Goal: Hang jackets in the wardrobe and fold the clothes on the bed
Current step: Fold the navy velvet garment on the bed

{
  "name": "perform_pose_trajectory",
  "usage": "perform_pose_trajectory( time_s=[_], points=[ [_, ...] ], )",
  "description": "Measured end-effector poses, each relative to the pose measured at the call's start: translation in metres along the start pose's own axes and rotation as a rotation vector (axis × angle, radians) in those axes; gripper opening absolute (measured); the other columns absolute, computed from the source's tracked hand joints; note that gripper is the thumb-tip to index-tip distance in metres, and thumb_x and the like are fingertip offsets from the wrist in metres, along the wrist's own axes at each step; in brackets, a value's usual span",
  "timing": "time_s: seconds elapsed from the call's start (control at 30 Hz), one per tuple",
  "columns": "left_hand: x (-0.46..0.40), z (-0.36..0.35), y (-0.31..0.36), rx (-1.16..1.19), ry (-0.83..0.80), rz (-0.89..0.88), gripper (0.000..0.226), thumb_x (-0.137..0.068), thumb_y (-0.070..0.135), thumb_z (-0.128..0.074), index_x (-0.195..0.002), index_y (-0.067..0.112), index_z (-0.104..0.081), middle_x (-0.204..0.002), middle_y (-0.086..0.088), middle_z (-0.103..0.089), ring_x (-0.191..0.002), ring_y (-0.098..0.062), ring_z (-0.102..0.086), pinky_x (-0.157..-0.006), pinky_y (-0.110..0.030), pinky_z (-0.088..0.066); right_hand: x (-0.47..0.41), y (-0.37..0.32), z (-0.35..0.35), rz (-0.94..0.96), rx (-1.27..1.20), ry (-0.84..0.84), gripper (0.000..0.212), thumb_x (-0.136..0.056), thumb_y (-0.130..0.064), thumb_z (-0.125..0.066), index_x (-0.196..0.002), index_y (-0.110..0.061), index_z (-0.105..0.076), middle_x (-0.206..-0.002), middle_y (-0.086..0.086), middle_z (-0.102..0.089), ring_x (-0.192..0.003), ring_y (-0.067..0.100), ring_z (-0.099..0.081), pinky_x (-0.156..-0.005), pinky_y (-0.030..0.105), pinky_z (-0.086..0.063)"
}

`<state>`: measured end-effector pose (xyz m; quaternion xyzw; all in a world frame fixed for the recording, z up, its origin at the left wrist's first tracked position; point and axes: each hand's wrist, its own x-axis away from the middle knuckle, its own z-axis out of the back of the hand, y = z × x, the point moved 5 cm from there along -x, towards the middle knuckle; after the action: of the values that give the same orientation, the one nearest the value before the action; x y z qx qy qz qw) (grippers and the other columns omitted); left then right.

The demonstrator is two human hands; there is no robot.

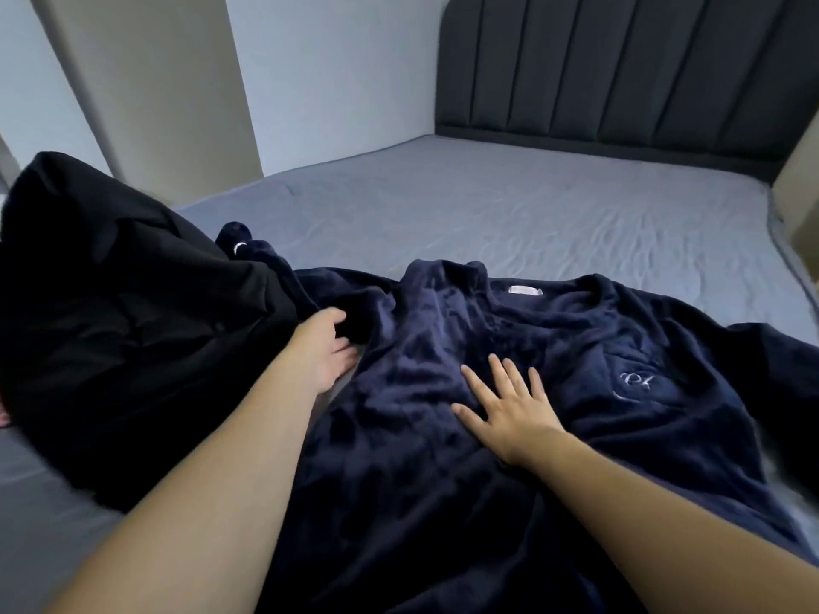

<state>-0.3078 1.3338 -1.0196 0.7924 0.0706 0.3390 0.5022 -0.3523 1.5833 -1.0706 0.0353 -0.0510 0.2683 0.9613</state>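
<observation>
Across the near half of the bed [554, 206], a navy fleece robe [443, 436] is lying spread out, collar and pale neck label toward the headboard [620, 68], embroidered chest mark off to the right. It's looking plush, thick and floppy: nothing stiff in it, probably some weight, and likely to drag and bunch rather than slide. Best holds, I'd judge, are the hems, the collar and the sleeve ends. The right hand [509, 409] is pressing flat on the robe's middle, fingers straight and spread, pinning the cloth and gripping nothing. The left hand [325, 352] is working at the robe's left edge, thumb and fingers curling round a fold of fleece, the fabric bunching between them, fingertips partly hidden under it. Just beside that hand, a black jacket [124, 325] is sitting heaped and touching the robe, not yet hung.
</observation>
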Motion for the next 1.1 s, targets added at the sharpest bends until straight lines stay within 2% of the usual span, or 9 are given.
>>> perform_pose_trajectory(
  time_s=[0.17,0.3,0.37,0.43,0.5,0.57,0.67,0.9,1.1],
  points=[
    [-0.046,-0.028,0.028,-0.095,0.122,0.047,0.046,-0.096,0.031,-0.059,-0.135,0.007,-0.053,-0.136,-0.01,-0.058,-0.12,-0.029,-0.056,-0.089,-0.029,-0.047,-0.003,0.004,-0.01,0.016,-0.049,0.011,0.113,-0.044,-0.078,0.041,-0.148,-0.039,0.022,-0.16,0.009,0.022,-0.147,0.025,0.021,-0.117,0.05,0.014],
    [-0.047,-0.035,0.072,-0.26,0.405,-0.218,0.042,-0.106,0.005,-0.029,-0.148,0.002,-0.035,-0.15,-0.014,-0.041,-0.134,-0.028,-0.042,-0.044,-0.016,-0.038,-0.003,0.003,-0.009,0.039,-0.1,0.019,0.104,-0.054,-0.08,0.03,-0.149,-0.041,0.018,-0.16,0.007,0.022,-0.147,0.023,0.022,-0.117,0.049,0.017],
    [-0.035,-0.041,0.092,-0.325,0.577,-0.441,0.04,-0.105,0.015,-0.032,-0.142,0.007,-0.044,-0.144,-0.012,-0.048,-0.129,-0.028,-0.049,-0.069,-0.014,-0.047,-0.006,0.009,-0.008,0.018,-0.273,0.02,0.09,-0.072,-0.084,0.004,-0.152,-0.044,0.002,-0.162,0.001,0.013,-0.148,0.017,0.017,-0.118,0.044,0.017],
    [-0.006,-0.062,0.092,-0.649,0.729,-0.793,0.031,-0.093,0.011,-0.042,-0.121,0.016,-0.054,-0.13,-0.014,-0.049,-0.118,-0.035,-0.049,-0.09,-0.042,-0.046,-0.008,0.018,0.001,-0.024,-0.72,0.037,0.059,-0.094,-0.064,-0.035,-0.148,-0.041,-0.03,-0.162,-0.005,-0.012,-0.149,0.011,-0.003,-0.121,0.037,0.006],
    [0.01,-0.109,0.053,-1.247,0.518,-1.328,0.032,-0.078,-0.001,-0.055,-0.105,0.015,-0.057,-0.118,-0.015,-0.048,-0.105,-0.036,-0.046,-0.082,-0.048,-0.045,0.0,0.041,0.017,-0.158,-1.493,0.128,0.028,-0.1,-0.03,-0.049,-0.127,-0.027,-0.056,-0.147,0.003,-0.047,-0.138,0.016,-0.038,-0.118,0.035,-0.023],
    [0.007,-0.126,-0.027,-1.676,0.01,-1.67,0.038,-0.07,-0.002,-0.067,-0.104,0.014,-0.058,-0.123,-0.015,-0.051,-0.107,-0.035,-0.047,-0.086,-0.047,-0.047,0.013,0.081,0.029,-0.351,-2.046,0.289,0.027,-0.102,-0.025,-0.044,-0.123,-0.012,-0.056,-0.132,0.012,-0.057,-0.125,0.027,-0.053,-0.103,0.041,-0.043],
    [-0.008,-0.106,-0.075,-1.648,-0.162,-1.616,0.053,-0.076,0.008,-0.081,-0.119,0.017,-0.051,-0.129,-0.013,-0.053,-0.114,-0.034,-0.055,-0.096,-0.047,-0.049,0.021,0.13,0.033,-0.514,-2.498,0.341,0.049,-0.1,-0.04,-0.036,-0.139,-0.01,-0.043,-0.128,0.022,-0.056,-0.116,0.04,-0.056,-0.089,0.055,-0.048],
    [-0.032,-0.095,-0.068,-1.466,-0.064,-1.16,0.06,-0.089,-0.002,-0.048,-0.144,0.02,-0.04,-0.151,0.0,-0.041,-0.147,-0.02,-0.024,-0.123,-0.034,-0.009,-0.012,0.13,0.073,-0.398,-2.605,0.431,0.057,-0.083,-0.067,-0.047,-0.115,-0.026,-0.071,-0.117,0.009,-0.07,-0.108,0.037,-0.064,-0.094,0.061,-0.045],
    [-0.034,-0.095,-0.066,-1.515,-0.026,-1.19,0.056,-0.089,0.002,-0.055,-0.142,0.019,-0.048,-0.155,0.001,-0.038,-0.147,-0.023,-0.024,-0.123,-0.039,-0.01,-0.014,0.173,0.072,-0.567,-2.446,0.511,0.092,-0.078,-0.082,-0.038,-0.143,-0.015,-0.041,-0.132,0.015,-0.054,-0.124,0.035,-0.05,-0.108,0.062,-0.029]
  ],
)
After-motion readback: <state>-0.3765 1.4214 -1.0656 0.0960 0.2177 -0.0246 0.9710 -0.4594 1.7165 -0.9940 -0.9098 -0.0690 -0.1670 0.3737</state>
